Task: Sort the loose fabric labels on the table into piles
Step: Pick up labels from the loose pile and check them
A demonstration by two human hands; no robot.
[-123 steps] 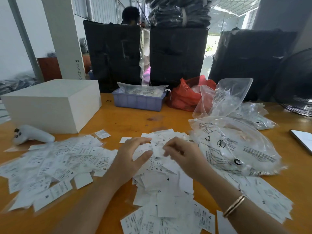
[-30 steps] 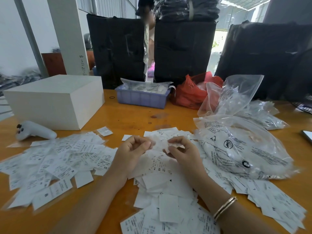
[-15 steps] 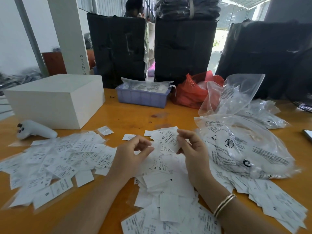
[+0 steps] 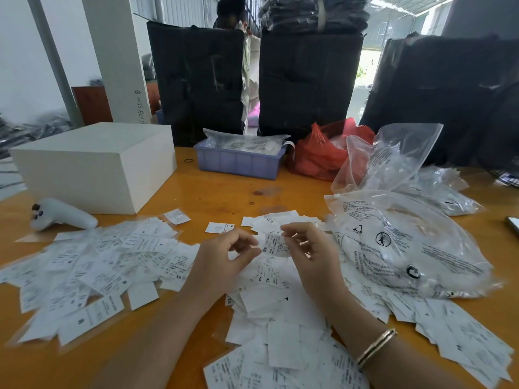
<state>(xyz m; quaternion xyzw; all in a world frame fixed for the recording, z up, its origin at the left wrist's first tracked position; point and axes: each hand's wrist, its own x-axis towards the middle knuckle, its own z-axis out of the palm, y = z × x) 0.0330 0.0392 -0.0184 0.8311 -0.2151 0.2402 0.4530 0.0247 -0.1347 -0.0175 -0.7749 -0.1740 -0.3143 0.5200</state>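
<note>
White fabric labels lie in loose piles on the orange table (image 4: 230,192): a wide pile at the left (image 4: 98,262), a middle pile (image 4: 269,310) under my hands, and more at the right (image 4: 463,341). My right hand (image 4: 311,256) pinches one label marked XS (image 4: 274,244) between thumb and fingers, just above the middle pile. My left hand (image 4: 224,262) hovers beside that label with fingers loosely curled; I see nothing held in it.
A white box (image 4: 92,167) and a white controller (image 4: 61,214) sit at the left. A blue tray (image 4: 238,164) and a red bag (image 4: 317,155) stand at the back. Clear plastic bags (image 4: 407,248) fill the right. Black wrapped bundles (image 4: 306,80) line the far edge.
A second ago both hands worked together low on the middle pile. Now the right hand holds a single label raised between the hands, and the left hand has drawn slightly apart.
</note>
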